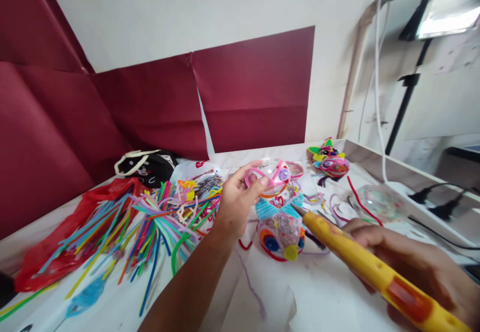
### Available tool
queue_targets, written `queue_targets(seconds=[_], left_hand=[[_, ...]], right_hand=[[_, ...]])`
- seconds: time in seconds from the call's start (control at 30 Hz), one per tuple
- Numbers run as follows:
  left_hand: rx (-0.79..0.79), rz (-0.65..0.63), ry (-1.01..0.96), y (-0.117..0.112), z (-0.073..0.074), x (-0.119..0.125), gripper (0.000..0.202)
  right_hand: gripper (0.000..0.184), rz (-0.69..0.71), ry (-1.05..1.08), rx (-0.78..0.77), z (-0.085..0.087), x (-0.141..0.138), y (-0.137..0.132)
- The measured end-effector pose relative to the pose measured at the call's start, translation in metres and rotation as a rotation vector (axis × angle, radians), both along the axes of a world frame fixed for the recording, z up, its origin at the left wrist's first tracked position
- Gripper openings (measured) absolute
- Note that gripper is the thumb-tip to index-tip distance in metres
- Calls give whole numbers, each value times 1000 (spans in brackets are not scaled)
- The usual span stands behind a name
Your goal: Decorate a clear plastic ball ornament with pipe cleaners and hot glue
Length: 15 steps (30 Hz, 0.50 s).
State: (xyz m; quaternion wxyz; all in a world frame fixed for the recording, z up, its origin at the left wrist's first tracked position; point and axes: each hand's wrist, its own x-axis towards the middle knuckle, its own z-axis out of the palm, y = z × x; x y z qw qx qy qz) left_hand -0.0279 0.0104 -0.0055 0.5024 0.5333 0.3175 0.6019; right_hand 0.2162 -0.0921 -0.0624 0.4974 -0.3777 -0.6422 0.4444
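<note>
Here we are at the blue-eared toy (281, 239), our landmark on the white table (210, 297). Just above and behind it, our left hand (242, 192) has thumb and fingers clamped on a clear ball (270, 164) trimmed with pink fuzzy wire and a purple eye (284, 174). To the toy's right, our right hand (408, 267) is wrapped round a yellow tool (348, 247), its pointed tip right by the blue ears; whether it touches, we can't tell. Left of the toy spreads a pile of craft sticks (153, 222), a red bag (32, 269) beyond; behind and right sits a colourful figure (332, 162).
</note>
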Motion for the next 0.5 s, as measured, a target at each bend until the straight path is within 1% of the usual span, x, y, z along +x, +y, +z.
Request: queue_targets(seconds=[0.17, 0.27, 0.33, 0.4, 0.5], left_hand=[[12, -35, 49, -4, 2, 0, 43], [9, -54, 55, -6, 3, 0, 43], [3, -62, 54, -8, 3, 1, 44], [-2, -68, 53, -9, 4, 2, 44], [-17, -82, 43, -10, 3, 2, 46]], right_hand=[[41, 74, 27, 9, 5, 0, 12], [48, 112, 64, -44, 4, 3, 17], [51, 122, 98, -65, 2, 4, 20], [49, 129, 111, -77, 2, 4, 22], [48, 130, 134, -99, 6, -1, 20]])
